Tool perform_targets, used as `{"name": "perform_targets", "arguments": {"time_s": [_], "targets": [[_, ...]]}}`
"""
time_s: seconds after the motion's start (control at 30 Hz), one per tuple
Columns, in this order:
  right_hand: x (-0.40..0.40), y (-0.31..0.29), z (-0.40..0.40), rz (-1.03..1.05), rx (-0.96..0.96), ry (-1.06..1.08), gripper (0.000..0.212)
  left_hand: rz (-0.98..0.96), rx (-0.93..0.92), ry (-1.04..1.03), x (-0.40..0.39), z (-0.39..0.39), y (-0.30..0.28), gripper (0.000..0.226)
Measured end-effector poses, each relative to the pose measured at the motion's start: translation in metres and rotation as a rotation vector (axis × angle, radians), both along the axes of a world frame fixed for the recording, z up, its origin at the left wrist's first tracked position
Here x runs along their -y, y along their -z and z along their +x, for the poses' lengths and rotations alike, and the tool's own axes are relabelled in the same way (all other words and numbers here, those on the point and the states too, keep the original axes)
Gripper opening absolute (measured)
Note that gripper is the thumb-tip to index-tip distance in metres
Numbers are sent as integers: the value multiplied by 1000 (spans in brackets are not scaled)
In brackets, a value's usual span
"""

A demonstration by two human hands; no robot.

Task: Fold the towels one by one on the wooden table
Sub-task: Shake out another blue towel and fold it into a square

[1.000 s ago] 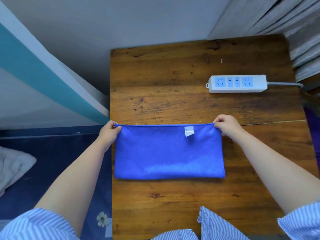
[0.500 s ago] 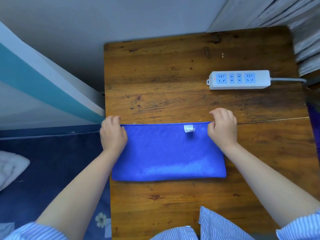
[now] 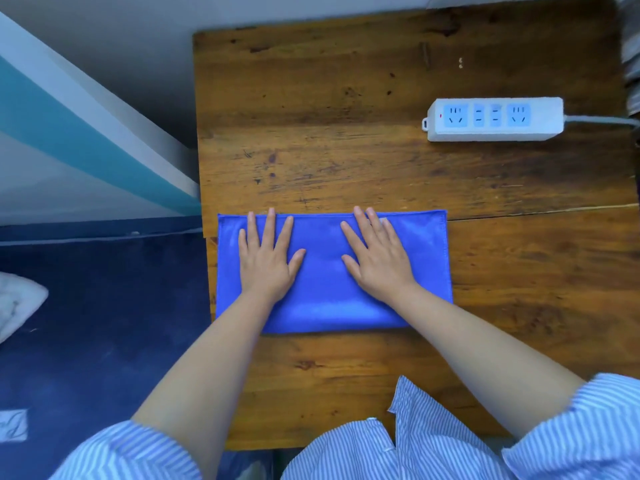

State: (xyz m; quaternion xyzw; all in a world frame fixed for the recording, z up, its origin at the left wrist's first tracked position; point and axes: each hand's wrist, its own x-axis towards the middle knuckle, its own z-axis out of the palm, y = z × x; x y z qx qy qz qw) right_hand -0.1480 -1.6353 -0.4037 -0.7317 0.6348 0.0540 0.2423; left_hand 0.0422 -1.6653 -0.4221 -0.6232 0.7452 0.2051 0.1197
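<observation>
Both hands left (image 3: 265, 263) and right (image 3: 379, 261) moved inward, fingers flat (spread) on the blue towel (image 3: 426, 258).

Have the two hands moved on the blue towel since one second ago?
Yes. The left hand and right hand left the far corners of the folded blue towel and moved inward, now flat on it.

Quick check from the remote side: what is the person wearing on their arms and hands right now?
Both forearms are bare. The left hand and right hand wear no gloves, rings, watch or bracelet that the head view shows. The sleeves are light blue with fine white stripes, pushed up near the elbows; the same striped shirt front, with a small white button, shows at the bottom edge.
</observation>
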Motion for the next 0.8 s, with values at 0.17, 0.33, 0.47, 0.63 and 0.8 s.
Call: {"name": "perform_targets", "arguments": {"time_s": [0.17,0.33,0.47,0.63,0.8], "targets": [[-12,8,-34,-32,-36,120,63,-57,5,-59,3,19,3,61],[-19,12,-59,-49,-118,263,64,-81,41,-180,3,42,2,62],[-28,4,-64,-67,-119,438,65,-115,102,-179,-12,44,-9,63],[-69,-17,-4,-145,5,259,62,-65,-30,-26,-71,0,-14,63],[-94,-1,32,-42,-80,101,57,-15,6,-59,-101,2,-2,63]]}}
